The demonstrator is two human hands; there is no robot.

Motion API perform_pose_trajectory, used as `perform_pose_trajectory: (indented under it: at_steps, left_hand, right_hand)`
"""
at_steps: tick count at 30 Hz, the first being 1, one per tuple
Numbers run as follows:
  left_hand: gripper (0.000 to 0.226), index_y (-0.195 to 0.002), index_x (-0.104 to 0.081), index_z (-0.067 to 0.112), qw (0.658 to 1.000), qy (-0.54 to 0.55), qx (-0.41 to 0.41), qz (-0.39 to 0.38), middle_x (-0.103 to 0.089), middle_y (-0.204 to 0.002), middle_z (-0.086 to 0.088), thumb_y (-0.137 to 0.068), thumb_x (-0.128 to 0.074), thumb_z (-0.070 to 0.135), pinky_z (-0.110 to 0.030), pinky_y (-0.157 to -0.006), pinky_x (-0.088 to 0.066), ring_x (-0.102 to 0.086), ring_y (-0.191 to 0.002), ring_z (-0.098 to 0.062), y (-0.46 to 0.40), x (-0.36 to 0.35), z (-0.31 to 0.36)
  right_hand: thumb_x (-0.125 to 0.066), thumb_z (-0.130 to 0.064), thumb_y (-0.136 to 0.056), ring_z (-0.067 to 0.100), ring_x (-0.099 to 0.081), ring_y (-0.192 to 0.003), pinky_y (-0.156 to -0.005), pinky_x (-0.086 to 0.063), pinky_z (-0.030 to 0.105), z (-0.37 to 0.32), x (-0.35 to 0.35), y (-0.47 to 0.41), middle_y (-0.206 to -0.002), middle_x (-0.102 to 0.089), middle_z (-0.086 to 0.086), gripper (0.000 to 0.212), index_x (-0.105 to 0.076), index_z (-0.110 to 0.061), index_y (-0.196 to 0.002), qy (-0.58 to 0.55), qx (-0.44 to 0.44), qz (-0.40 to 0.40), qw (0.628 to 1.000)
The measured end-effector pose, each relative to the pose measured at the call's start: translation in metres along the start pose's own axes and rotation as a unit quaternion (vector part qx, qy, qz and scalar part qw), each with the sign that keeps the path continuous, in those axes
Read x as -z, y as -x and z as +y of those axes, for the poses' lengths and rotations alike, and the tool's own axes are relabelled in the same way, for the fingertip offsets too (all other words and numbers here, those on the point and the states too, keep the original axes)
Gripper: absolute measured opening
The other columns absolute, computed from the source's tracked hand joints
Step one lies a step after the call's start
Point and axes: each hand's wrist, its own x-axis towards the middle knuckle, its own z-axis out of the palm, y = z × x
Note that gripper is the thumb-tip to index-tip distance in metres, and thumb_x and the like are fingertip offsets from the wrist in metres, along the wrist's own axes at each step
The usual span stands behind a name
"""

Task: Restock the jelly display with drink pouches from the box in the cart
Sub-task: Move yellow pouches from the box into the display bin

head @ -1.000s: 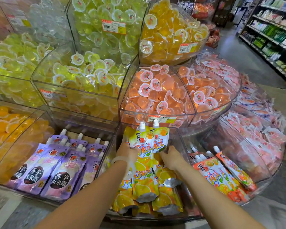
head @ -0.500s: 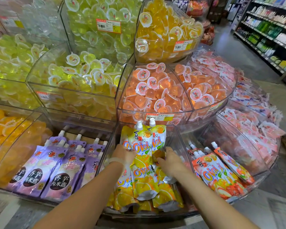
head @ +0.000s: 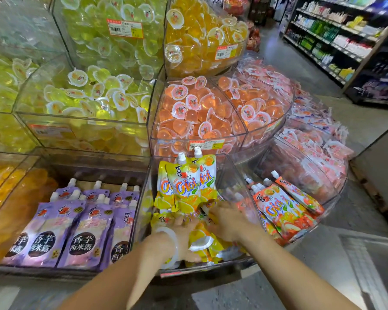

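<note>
Two hands work inside one clear bin at the front of the display, and we take the scene from the left. At the far left we see a bin of orange jelly cups (head: 7, 193). Next to it lie the purple pouches (head: 81, 231), flat in overlapping rows, white caps pointing to the back. Above them sit bins of yellow-green jelly cups (head: 87, 99).

In the middle stands the clear middle bin (head: 230, 175), holding the yellow drink pouches (head: 186, 182). Three of them stand upright against the back wall, caps up; more lie flat in a heap in front. Our left hand (head: 179, 229), a pale bangle (head: 174, 247) on its wrist, rests palm down on the flat pouches, fingers stretched forward and fairly straight. It is blurred, but we see no curl around anything. Our right hand (head: 231, 220) lies just beside it on the same heap, fingers reaching toward the foot of the upright pouches. Blur hides whether those fingertips pinch a pouch, so we cannot tell its grip.

Right of that bin we see orange-red pouches (head: 282, 206) leaning at a slant. Above the middle sit peach jelly cups (head: 195, 113); farther right, pink packets (head: 318, 148), then store shelves (head: 336, 34).
</note>
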Motion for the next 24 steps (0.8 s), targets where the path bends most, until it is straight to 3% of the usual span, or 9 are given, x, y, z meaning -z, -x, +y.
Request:
perform_pose_trajectory:
  at_steps: [3, 8, 11, 13, 15, 18, 20, 24]
  left_hand:
    - [0.094, -0.149, 0.006, 0.037, 0.998, -0.047, -0.030, 0.023, 0.008, -0.159, -0.007, -0.084, -0.060, 0.052, -0.048, -0.116, -0.024, -0.011, -0.146, -0.032, 0.015, 0.008, 0.005]
    - [0.089, -0.147, 0.011, 0.041, 0.997, -0.072, -0.032, 0.006, 0.018, -0.158, -0.003, -0.088, -0.056, 0.048, -0.050, -0.118, -0.016, 0.001, -0.148, -0.030, 0.000, 0.005, -0.012]
    - [0.087, -0.148, 0.011, 0.038, 0.994, -0.095, -0.044, 0.021, 0.019, -0.158, -0.003, -0.089, -0.052, 0.050, -0.051, -0.119, -0.009, 0.006, -0.147, -0.031, 0.002, 0.004, -0.012]
    - [0.088, -0.149, 0.010, 0.036, 0.995, -0.094, -0.042, 0.018, 0.018, -0.158, -0.003, -0.089, -0.053, 0.050, -0.051, -0.119, -0.011, 0.004, -0.147, -0.032, 0.001, 0.003, -0.011]
    - [0.089, -0.150, 0.001, 0.033, 0.995, -0.073, -0.052, 0.036, 0.004, -0.160, -0.003, -0.084, -0.056, 0.053, -0.049, -0.116, -0.023, -0.011, -0.146, -0.031, 0.002, 0.005, -0.012]
    - [0.092, -0.149, -0.018, 0.024, 0.990, -0.007, -0.058, 0.126, -0.024, -0.153, -0.006, -0.077, -0.065, 0.055, -0.038, -0.113, -0.030, -0.027, -0.140, -0.027, 0.004, 0.020, -0.013]
    - [0.090, -0.149, -0.019, 0.019, 0.983, 0.003, -0.047, 0.178, -0.026, -0.153, -0.008, -0.079, -0.067, 0.049, -0.034, -0.115, -0.026, -0.025, -0.142, -0.026, 0.010, 0.036, -0.012]
    - [0.088, -0.148, -0.023, 0.014, 0.977, -0.006, -0.046, 0.210, -0.029, -0.150, -0.014, -0.079, -0.070, 0.044, -0.036, -0.115, -0.026, -0.026, -0.141, -0.029, 0.023, 0.068, 0.008]
  right_hand:
    - [-0.047, -0.036, -0.095, 0.026, -0.029, -0.138, -0.113, -0.022, 0.033, 0.002, 0.000, 0.004, -0.142, -0.041, 0.012, 0.050, -0.038, -0.021, -0.142, 0.003, 0.005, -0.006, 1.000]
    - [-0.061, -0.059, -0.079, 0.032, 0.000, -0.147, -0.119, -0.013, 0.049, -0.001, -0.003, 0.003, -0.159, -0.008, 0.008, 0.081, -0.023, -0.036, -0.147, -0.007, -0.023, -0.107, 0.994]
    - [-0.060, -0.061, -0.079, 0.036, 0.006, -0.146, -0.117, -0.011, 0.056, -0.013, -0.007, 0.004, -0.159, -0.001, 0.011, 0.077, -0.026, -0.041, -0.145, 0.042, -0.030, -0.114, 0.992]
    - [-0.058, -0.060, -0.081, 0.036, 0.005, -0.146, -0.114, -0.009, 0.058, -0.019, -0.013, 0.003, -0.159, 0.001, 0.011, 0.074, -0.027, -0.042, -0.145, 0.057, -0.040, -0.093, 0.993]
    - [-0.061, -0.059, -0.079, 0.035, 0.007, -0.146, -0.115, -0.006, 0.057, -0.020, -0.013, 0.003, -0.160, 0.001, 0.010, 0.078, -0.027, -0.038, -0.146, 0.032, -0.051, -0.098, 0.993]
    - [-0.066, -0.051, -0.079, 0.035, -0.004, -0.146, -0.118, -0.012, 0.050, -0.016, 0.000, 0.004, -0.156, -0.015, 0.010, 0.077, -0.031, -0.029, -0.145, -0.034, -0.049, -0.082, 0.995]
    - [-0.066, -0.044, -0.082, 0.033, -0.021, -0.141, -0.116, -0.022, 0.042, -0.013, 0.013, 0.005, -0.145, -0.033, 0.010, 0.063, -0.042, -0.027, -0.138, -0.059, -0.026, -0.015, 0.998]
    - [-0.064, -0.037, -0.084, 0.031, -0.035, -0.132, -0.109, -0.032, 0.035, -0.001, 0.041, 0.014, -0.135, -0.043, 0.010, 0.053, -0.050, -0.018, -0.131, -0.080, -0.010, 0.086, 0.993]
